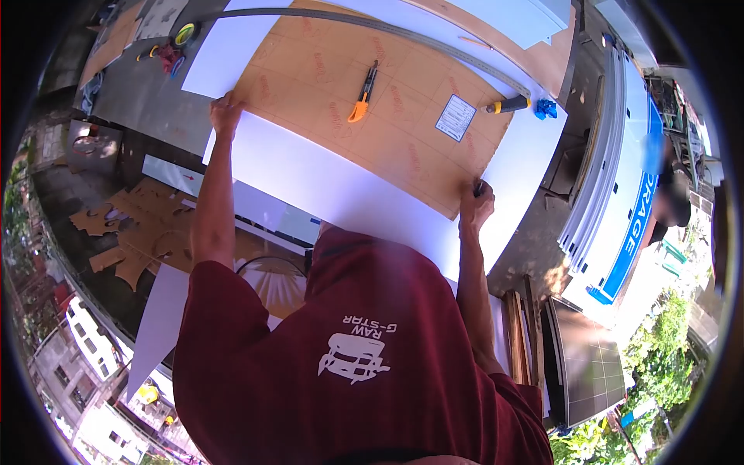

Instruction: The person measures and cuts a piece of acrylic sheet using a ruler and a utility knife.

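Flat on a larger white sheet (pixel 325 167), in front of the body: a brown sheet (pixel 387 124) with red print, slanting down toward the right. At its near left corner, the left hand (pixel 226 115), fingers bent down at the edge; cannot tell how far open, or whether gripping or only pressing. Near the right edge, just above the near right corner, the right hand (pixel 478 204), curled around a small dark object (pixel 480 187), too small to identify. Between near edge and maroon shirt (pixel 364 310), a broad white strip; beyond the right edge, another wide white margin. On the brown surface, well apart from both hands, an orange cutter (pixel 363 101), with brown space on either side, and a printed label (pixel 456 118) toward the right. Along the far side, a long metal strip (pixel 465 56), seen curved. By the right edge, a yellow-and-black handle (pixel 511 105), with a blue crumpled piece (pixel 546 108) just beside. Farther left, a grey tabletop (pixel 147 101).
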The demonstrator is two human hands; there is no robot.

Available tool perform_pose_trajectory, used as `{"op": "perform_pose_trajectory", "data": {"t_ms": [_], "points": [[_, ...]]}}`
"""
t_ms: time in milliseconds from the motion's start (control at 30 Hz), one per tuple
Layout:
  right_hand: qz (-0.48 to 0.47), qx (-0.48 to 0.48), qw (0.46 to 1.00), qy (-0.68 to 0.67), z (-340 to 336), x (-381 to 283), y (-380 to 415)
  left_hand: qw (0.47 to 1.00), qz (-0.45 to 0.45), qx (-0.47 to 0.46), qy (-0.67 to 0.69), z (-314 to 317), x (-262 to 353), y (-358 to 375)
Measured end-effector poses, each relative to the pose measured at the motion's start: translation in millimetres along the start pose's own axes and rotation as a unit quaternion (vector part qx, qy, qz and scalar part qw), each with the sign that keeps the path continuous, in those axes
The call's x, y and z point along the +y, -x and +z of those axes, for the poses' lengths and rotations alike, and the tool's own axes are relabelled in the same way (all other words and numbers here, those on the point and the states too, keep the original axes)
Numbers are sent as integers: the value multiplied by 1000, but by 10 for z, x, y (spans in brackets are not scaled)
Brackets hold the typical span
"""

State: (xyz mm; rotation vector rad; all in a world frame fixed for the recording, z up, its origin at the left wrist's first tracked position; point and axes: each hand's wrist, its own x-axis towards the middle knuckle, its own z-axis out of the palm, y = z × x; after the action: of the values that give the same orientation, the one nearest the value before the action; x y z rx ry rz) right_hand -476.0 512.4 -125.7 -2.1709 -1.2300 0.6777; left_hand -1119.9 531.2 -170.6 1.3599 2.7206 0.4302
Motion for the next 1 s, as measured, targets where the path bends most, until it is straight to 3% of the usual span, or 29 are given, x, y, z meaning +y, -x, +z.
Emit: {"op": "perform_pose_trajectory", "data": {"t_ms": [100,300,400,433,567,600,733,833,933,967,1000], "points": [[43,-29,997,-59,-80,0,-112,997,-26,-20,63,-27,10,-51],[143,-119,968,-167,-405,-56,-224,977,-64,27,202,-195,166,172],[168,-132,962,-170,-536,41,-176,981,-6,92,173,-213,176,336],[164,-139,963,-161,-595,134,-145,982,-24,68,174,-276,221,436],[155,-139,968,-142,-896,581,2,975,-26,144,167,-96,323,907],[145,-135,975,-97,-943,735,16,974,-66,61,207,-291,486,1034],[116,-133,984,11,-1084,865,163,985,-73,55,148,-22,164,1209],[74,-170,983,-7,-1194,985,215,986,-117,106,-52,-291,723,1479],[21,-161,985,55,-1327,943,82,979,-8,200,-44,-175,1051,1622],[31,-109,991,76,-1370,843,-10,969,111,221,-6,-9,1047,1615],[-13,-62,996,55,-1390,790,-122,970,125,181,99,-70,1415,1773]]}}
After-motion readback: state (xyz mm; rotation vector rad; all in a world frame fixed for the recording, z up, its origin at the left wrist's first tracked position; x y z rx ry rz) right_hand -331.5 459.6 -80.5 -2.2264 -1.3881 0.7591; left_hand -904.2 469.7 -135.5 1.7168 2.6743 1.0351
